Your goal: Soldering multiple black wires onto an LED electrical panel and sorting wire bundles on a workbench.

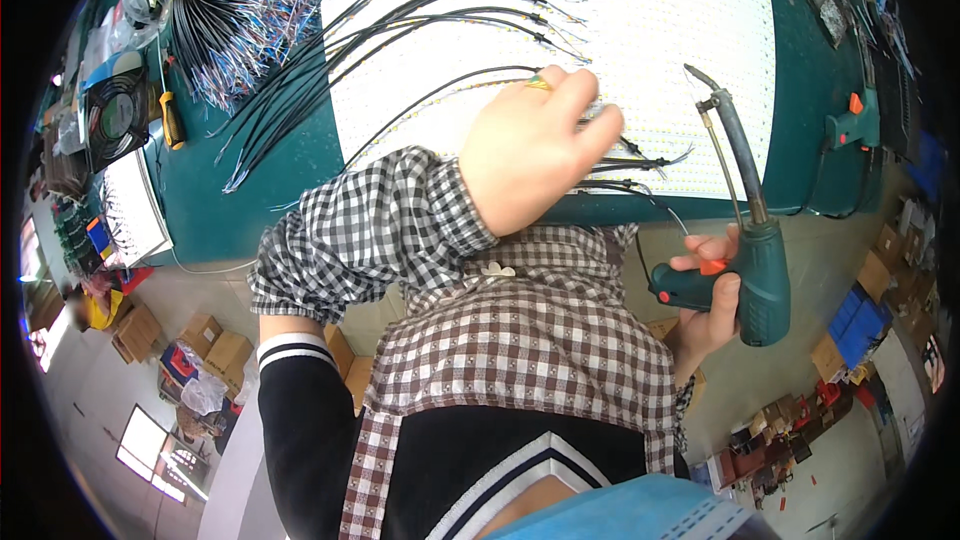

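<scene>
My left hand (540,145) is over the white dotted sheet (680,90), fingers curled with thumb and forefinger close together. A small silvery bit shows between them, but what they grip is hidden. One black cable (430,97) arches up to the back of this hand, and more cable ends (640,162) stick out beside it. Several black cables (440,20) with stripped, fanned wire tips lie across the sheet above. Past the near table edge, my right hand (712,310) grips a green soldering gun (765,285), fingers by its orange trigger; its bent tip points up over the sheet.
A thick bundle of cables (235,30) fills the back left of the green table (270,165). Nearby are a yellow-handled screwdriver (172,122) and a black fan (117,115). Another green soldering gun (855,125) lies at the right. Cardboard boxes (228,360) stand on the floor.
</scene>
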Demonstrator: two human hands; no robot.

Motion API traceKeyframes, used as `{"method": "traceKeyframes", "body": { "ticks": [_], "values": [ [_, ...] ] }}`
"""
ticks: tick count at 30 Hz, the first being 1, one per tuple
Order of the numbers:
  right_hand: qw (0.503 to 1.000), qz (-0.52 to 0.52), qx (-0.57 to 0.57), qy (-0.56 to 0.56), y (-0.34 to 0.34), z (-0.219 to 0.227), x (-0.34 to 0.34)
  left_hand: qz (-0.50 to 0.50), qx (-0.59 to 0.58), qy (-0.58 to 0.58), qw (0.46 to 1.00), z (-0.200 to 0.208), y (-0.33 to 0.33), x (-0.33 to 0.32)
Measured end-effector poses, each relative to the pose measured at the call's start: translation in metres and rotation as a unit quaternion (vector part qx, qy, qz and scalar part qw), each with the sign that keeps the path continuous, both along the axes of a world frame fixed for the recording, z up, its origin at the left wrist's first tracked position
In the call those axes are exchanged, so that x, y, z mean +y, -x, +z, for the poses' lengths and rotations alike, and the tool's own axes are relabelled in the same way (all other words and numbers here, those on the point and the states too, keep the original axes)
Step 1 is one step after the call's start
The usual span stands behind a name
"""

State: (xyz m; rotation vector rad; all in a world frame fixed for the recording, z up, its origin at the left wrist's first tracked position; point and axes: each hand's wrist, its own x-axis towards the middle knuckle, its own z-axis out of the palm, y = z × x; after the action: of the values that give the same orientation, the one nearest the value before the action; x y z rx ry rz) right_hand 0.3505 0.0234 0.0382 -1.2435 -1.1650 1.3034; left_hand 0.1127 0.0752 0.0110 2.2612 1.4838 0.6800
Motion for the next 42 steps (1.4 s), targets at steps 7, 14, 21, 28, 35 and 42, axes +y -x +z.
{"method": "traceKeyframes", "body": {
  "ticks": [7, 14, 21, 28, 35, 42],
  "values": [
    [0.999, -0.024, 0.039, 0.021, -0.001, 0.004, 0.001, -0.141, -0.048, -0.037, 0.988, -0.009, -0.018, 0.019],
    [1.000, -0.013, 0.011, -0.011, -0.005, -0.001, 0.003, -0.012, -0.051, -0.008, 0.999, -0.011, -0.023, 0.010],
    [1.000, -0.008, 0.004, -0.010, -0.005, 0.000, 0.003, 0.006, -0.068, 0.036, 0.997, -0.003, -0.013, 0.014],
    [0.999, -0.012, 0.046, 0.022, -0.001, -0.001, 0.002, 0.099, -0.080, 0.073, 0.989, 0.000, 0.011, 0.006],
    [0.999, 0.013, 0.039, 0.023, 0.001, -0.001, 0.000, 0.108, -0.069, 0.062, 0.990, -0.007, 0.009, 0.005],
    [0.999, 0.002, 0.002, 0.044, 0.007, 0.006, -0.005, 0.111, -0.127, 0.076, 0.983, -0.009, 0.011, 0.006]
  ]
}}
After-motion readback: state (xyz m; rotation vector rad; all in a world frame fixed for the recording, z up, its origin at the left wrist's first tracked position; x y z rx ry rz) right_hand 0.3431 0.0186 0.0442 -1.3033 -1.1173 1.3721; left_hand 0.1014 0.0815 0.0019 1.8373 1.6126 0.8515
